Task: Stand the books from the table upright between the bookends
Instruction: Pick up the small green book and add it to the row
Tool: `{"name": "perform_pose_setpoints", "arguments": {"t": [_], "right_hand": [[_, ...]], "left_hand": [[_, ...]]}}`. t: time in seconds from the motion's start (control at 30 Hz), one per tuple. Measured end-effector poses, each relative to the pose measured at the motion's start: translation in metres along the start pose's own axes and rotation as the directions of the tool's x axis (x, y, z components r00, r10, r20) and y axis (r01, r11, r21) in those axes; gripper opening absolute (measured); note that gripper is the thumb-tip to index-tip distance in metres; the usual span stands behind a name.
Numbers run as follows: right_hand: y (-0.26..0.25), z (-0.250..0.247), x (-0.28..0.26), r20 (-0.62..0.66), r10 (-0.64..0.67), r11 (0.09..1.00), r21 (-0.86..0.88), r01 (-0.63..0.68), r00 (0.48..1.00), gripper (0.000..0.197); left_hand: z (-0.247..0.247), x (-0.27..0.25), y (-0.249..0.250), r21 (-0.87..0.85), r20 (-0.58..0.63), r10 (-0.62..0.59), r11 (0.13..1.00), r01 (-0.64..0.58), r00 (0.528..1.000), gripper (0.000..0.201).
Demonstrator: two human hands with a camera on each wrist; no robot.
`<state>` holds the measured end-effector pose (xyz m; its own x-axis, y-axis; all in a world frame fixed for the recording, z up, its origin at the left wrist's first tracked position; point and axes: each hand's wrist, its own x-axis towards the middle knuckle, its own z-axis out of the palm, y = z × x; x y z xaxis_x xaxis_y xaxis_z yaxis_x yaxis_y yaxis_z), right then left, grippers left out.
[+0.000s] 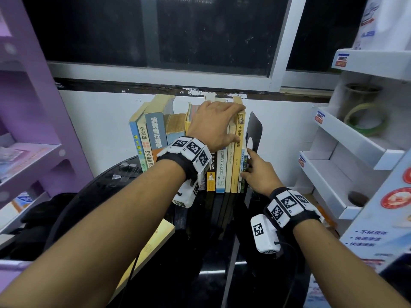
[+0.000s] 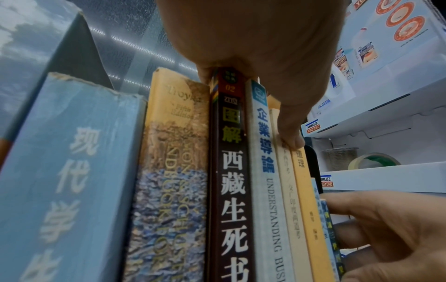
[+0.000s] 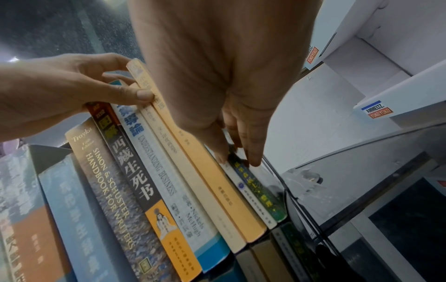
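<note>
Books (image 1: 222, 165) already stand upright in a long row on the dark glossy surface (image 1: 200, 252), against the white wall and ending just beside the black bookend (image 1: 253, 130) at the right; the left bookend is not clearly visible. At that end the left hand (image 1: 213, 125) lies spread over the tops of the taller books, thumb pressing down the spines near the orange book (image 1: 236, 152), steadying them without gripping any one. Beside it, the right hand (image 1: 259, 174) has its fingers nearly straight, fingertips (image 3: 253, 160) pushing on the spine of the short green book (image 3: 260, 194), which sits between a thin white book (image 3: 243, 188) and the bookend. This step looks like seating that last small volume flush. Doing it well probably means pushing low and straight back so it slides rather than tips, while the left hand stops the tall neighbours leaning right, and watching that the bookend does not get shoved outward. One pale book (image 1: 153, 245) lies flat at the near edge, apparently not yet shelved.
</note>
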<state>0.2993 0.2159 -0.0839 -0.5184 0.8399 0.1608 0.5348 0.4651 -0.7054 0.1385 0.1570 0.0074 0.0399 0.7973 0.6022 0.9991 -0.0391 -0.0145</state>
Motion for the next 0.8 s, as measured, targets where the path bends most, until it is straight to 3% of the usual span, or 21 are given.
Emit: {"name": "perform_pose_setpoints", "arguments": {"t": [0.3, 0.57, 0.8], "right_hand": [[-0.010, -0.007, -0.013, -0.018, 0.020, 0.999, -0.029, -0.021, 1.000, 0.054], [-0.021, -0.009, -0.030, -0.109, 0.111, 0.991, -0.068, -0.119, 0.988, 0.039], [-0.038, 0.002, -0.047, -0.122, 0.173, 0.978, -0.096, -0.185, 0.977, 0.016]], "left_hand": [[-0.006, -0.012, 0.000, -0.106, -0.001, 0.021, 0.994, -0.021, 1.000, 0.070], [-0.017, -0.053, -0.002, -0.158, -0.101, 0.056, 0.985, -0.072, 0.993, 0.048], [-0.031, -0.099, -0.011, -0.181, -0.011, 0.003, 0.983, -0.005, 1.000, 0.040]]}}
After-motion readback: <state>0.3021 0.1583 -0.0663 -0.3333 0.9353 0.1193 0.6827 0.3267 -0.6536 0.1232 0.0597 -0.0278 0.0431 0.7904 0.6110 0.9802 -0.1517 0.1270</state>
